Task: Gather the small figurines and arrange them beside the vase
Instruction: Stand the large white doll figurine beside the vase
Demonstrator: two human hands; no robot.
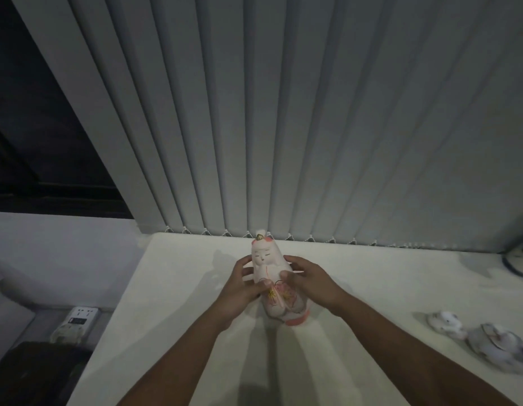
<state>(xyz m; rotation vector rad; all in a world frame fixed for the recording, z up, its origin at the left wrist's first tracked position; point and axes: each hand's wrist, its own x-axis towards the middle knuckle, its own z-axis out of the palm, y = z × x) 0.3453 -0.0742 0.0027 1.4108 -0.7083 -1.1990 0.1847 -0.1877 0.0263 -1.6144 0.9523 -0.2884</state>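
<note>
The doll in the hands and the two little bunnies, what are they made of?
The doll looks like painted clay or ceramic: matte white, smooth, with thin pink and gold lines painted on. The two bunnies look like glazed porcelain: white with blue marks and a slight shine, though they are blurry. The left hand and right hand both hold the doll.

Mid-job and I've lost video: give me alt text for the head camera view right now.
Both hands, left hand and right hand, grip a white doll figurine with pink painted flowers over a pale tabletop before grey vertical blinds. Two small white ceramic figurines lie at the right edge, and a blue-and-white object is cropped at far right.
</note>
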